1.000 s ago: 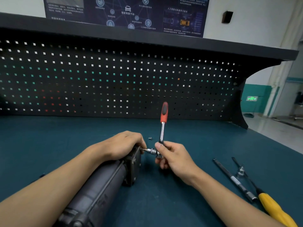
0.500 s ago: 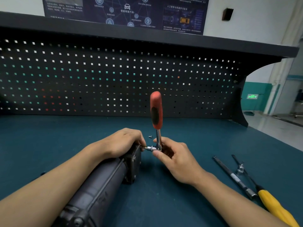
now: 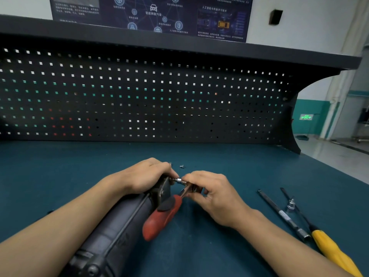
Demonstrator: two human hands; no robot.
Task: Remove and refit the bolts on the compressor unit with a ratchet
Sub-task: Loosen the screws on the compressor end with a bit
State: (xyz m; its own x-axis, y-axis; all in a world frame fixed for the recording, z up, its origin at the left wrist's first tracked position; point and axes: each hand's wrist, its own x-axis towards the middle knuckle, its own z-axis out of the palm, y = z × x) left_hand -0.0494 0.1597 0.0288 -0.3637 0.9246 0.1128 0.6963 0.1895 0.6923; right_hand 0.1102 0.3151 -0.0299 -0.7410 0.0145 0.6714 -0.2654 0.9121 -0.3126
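The dark grey, cylindrical metal compressor unit point(image 3: 123, 226) lies lengthwise on the teal, matte-surfaced desk point(image 3: 199, 246), with its squarish end plate pointing away from the person. The left hand point(image 3: 145, 176) is draped over that far end with its fingers curled round the casing, most likely to stop the round body rolling under the turning force. The right hand point(image 3: 211, 194) pinches the head of the red-handled chrome ratchet point(image 3: 162, 218), so neither hand is slack. The small silver socket point(image 3: 179, 180) sits square against the end plate, apparently on a bolt that is hidden from view. The rubbery red grip hangs down toward the person beside the casing. Holding the tool at its head rather than its handle suggests light, quick turning of a fastener that runs freely. Whether it is going in or out cannot be told. A tiny loose silver bolt point(image 3: 181, 166) rests on the desk just beyond the hands, kept within reach. Off to the right lie a slim knurled steel extension bar point(image 3: 283, 214) and a yellow-handled driver point(image 3: 331, 248).
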